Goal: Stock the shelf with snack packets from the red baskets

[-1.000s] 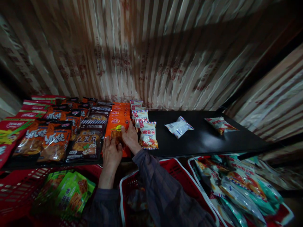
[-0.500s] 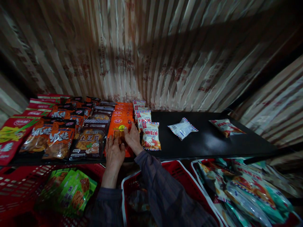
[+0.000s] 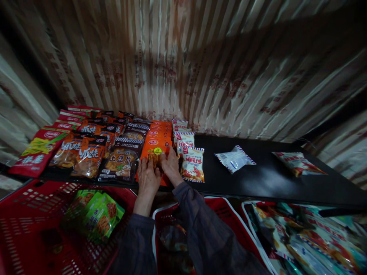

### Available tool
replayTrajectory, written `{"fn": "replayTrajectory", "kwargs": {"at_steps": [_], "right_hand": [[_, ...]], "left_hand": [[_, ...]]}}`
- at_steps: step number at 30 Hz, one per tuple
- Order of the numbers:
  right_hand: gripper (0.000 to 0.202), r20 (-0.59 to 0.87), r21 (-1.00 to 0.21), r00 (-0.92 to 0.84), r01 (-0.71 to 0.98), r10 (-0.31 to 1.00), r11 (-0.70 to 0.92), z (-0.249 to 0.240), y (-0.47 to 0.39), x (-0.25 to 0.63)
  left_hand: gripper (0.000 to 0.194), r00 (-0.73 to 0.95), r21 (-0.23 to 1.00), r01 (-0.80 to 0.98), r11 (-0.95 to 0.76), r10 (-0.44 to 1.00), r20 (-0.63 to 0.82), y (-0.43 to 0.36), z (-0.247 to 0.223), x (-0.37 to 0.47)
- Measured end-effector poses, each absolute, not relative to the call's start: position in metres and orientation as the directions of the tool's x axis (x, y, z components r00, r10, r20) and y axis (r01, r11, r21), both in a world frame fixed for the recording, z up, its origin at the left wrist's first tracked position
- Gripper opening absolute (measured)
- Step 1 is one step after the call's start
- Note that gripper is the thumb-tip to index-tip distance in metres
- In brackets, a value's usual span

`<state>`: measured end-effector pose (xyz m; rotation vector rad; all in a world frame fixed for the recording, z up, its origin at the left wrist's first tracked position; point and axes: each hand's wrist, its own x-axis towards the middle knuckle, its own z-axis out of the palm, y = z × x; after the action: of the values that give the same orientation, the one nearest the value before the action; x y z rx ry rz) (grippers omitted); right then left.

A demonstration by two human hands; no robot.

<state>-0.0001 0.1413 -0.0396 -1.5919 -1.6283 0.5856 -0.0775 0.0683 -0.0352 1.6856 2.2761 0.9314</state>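
In the head view a row of overlapping orange snack packets (image 3: 154,145) lies on the black shelf, and both hands are on the front one. My left hand (image 3: 148,177) rests on its lower left part with the fingers stretched out and apart. Over the lower right part lies my right hand (image 3: 171,165), fingers extended and touching the packet; some fingertips are hard to make out. Just left are dark brown potato chip packets (image 3: 119,162). White snack packets (image 3: 193,165) with striped edges stand close to the right hand.
Orange-and-black packets (image 3: 87,157) and red packets (image 3: 40,151) fill the shelf's left. One white packet (image 3: 235,158) and another striped-edge packet (image 3: 298,162) lie on the right. Below are red baskets (image 3: 23,214) with green packets (image 3: 101,217) and other bags. Striped sheeting (image 3: 200,68) hangs behind.
The view has shifted, so the shelf and its packets appear farther right. Both hands remain on the front orange packet, with little change in their pose.
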Motion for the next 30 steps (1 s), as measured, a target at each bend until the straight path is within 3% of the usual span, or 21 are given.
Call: {"fn": "replayTrajectory", "kwargs": {"at_steps": [30], "right_hand": [[0.055, 0.241, -0.746, 0.092, 0.655, 0.966, 0.124, -0.047, 0.141, -0.001]], "left_hand": [[0.051, -0.388, 0.584, 0.789, 0.193, 0.893, 0.228, 0.079, -0.038, -0.087]]}}
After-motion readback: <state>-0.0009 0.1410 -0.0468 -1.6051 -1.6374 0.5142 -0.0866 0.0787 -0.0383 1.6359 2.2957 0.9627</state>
